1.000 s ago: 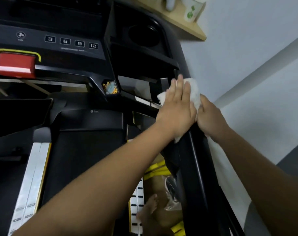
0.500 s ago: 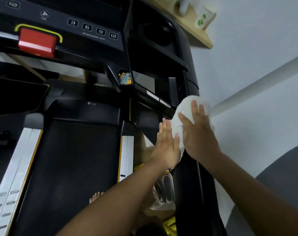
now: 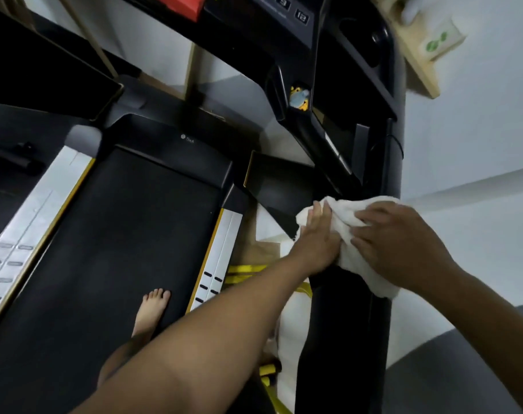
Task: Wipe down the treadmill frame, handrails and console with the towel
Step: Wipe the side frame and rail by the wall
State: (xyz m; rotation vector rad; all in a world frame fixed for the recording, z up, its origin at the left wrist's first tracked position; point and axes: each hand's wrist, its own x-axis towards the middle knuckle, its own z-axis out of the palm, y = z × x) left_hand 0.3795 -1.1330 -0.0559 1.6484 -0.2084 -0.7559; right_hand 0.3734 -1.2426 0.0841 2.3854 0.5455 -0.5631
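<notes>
A white towel [image 3: 348, 231] is draped over the black right handrail [image 3: 343, 324] of the treadmill. My left hand [image 3: 318, 240] presses the towel's inner side with straight fingers. My right hand [image 3: 394, 243] lies over the towel from the outer side, fingers bent onto the cloth. The handrail runs up to the black console [image 3: 287, 28], whose number buttons show at the top. Part of the red stop key [image 3: 184, 4] peeks in at the top edge.
The black running belt [image 3: 110, 249] with silver side rails [image 3: 221, 255] lies below, a bare foot [image 3: 151, 309] on it. A grey wall [image 3: 478, 144] stands close on the right. A wooden shelf [image 3: 418, 55] juts out at top right. Yellow straps [image 3: 245, 271] lie beside the deck.
Both hands and the towel have slid down the right handrail, away from the console. The view has tilted down, so the belt and foot show more.
</notes>
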